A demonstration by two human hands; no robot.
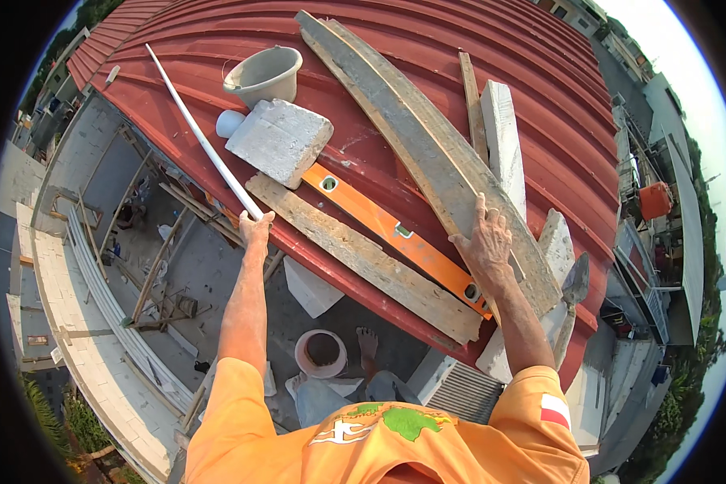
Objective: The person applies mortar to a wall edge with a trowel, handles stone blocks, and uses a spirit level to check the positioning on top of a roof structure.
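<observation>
My left hand [256, 229] is closed around the near end of a long white pipe [198, 133], which slants away up the left edge of the red metal roof [363, 149]. My right hand [488, 242] lies with fingers apart on a long grey plank [407, 113] that runs toward the far side. Between my hands rests an orange spirit level [371, 218]; its far end meets a pale concrete block [278, 141]. A weathered board [363, 262] lies along the roof's near edge.
A grey bucket [264, 74] stands beyond the block, beside a white cylindrical piece [230, 123]. On the right are a long white block [504, 145], a narrow wood strip [473, 105] and a trowel [577, 280]. Below the roof edge, near my legs, sits another bucket [321, 353].
</observation>
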